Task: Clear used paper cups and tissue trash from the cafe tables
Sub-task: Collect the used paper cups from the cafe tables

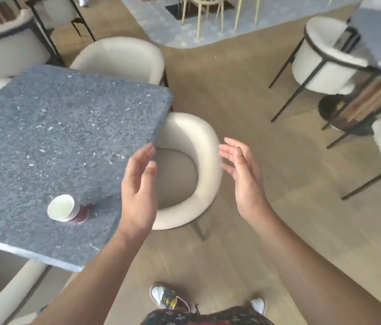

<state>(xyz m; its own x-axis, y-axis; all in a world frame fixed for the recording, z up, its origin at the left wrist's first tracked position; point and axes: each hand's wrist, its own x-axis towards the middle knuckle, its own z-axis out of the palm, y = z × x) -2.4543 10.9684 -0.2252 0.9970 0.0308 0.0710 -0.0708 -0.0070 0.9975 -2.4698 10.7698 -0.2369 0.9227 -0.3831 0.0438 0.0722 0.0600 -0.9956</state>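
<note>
i see one stack of paper cups lying on its side on the grey speckled table, near the table's near edge and just left of the left hand. the front cup's mouth faces the camera; its inside is white and i make out nothing in it. several rims sit nested behind it, dark red outside, too blurred for an exact count.

both hands are in view, two of them, both holding nothing. the left hand hangs at the table's right edge, fingers loosely spread and a little bent, not touching the stack. the right hand is held off the table, fingers straight and apart, palm turned toward the left one. between and below them sits one cream round-backed chair, tucked against the table's side.
</note>
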